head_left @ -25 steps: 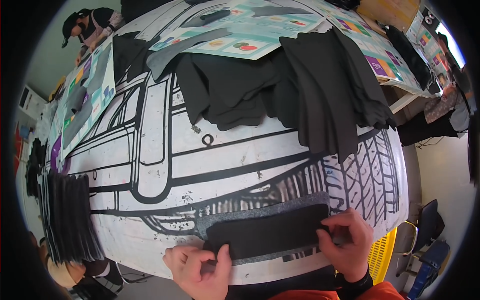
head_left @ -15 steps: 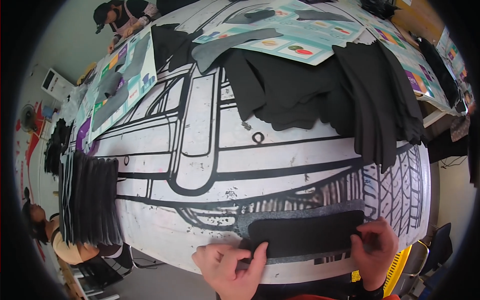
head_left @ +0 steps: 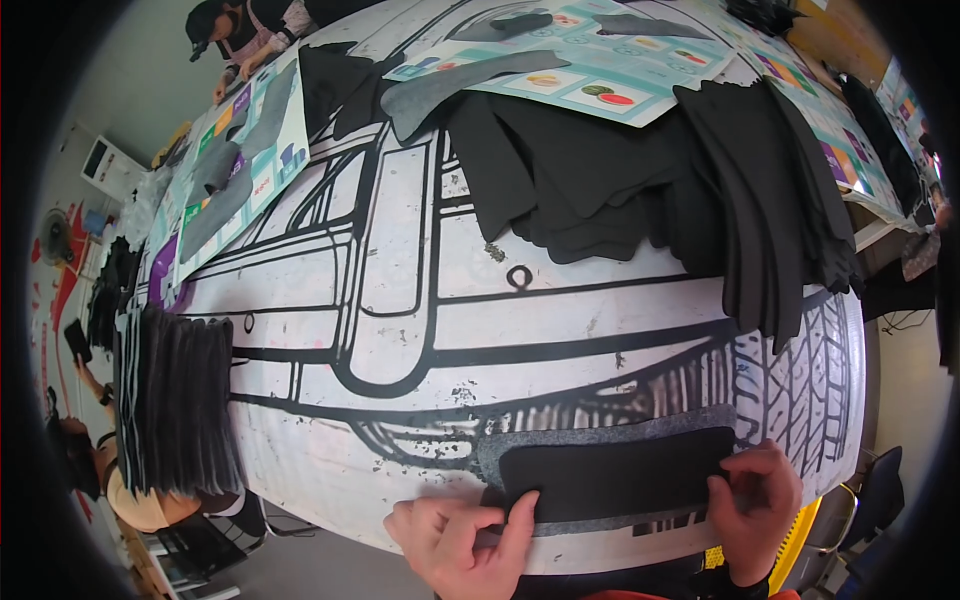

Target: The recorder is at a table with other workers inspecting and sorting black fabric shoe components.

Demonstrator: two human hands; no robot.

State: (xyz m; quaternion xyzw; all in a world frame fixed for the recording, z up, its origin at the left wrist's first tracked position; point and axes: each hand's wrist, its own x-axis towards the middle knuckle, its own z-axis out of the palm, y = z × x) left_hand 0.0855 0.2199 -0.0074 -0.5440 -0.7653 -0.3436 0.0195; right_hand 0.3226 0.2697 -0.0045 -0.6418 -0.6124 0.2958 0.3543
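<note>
A black rounded fabric piece lies over a larger grey felt-like piece at the near edge of the table, with the grey showing above and below it. My left hand pinches the left end of the black piece between thumb and fingers. At the other end, my right hand has its thumb and fingertips closed on the right edge of the black piece. Whether either pinch also takes in the grey layer cannot be made out.
A pile of black cut pieces spreads across the far right. Another stack stands at the left edge. Grey pieces rest on printed boards. One person works far left; another sits near left.
My hands keep nearly the same grip and the fabric stays almost in place. The whole view has shifted slightly. At the left, a raised arm with a dark phone has come into sight.
</note>
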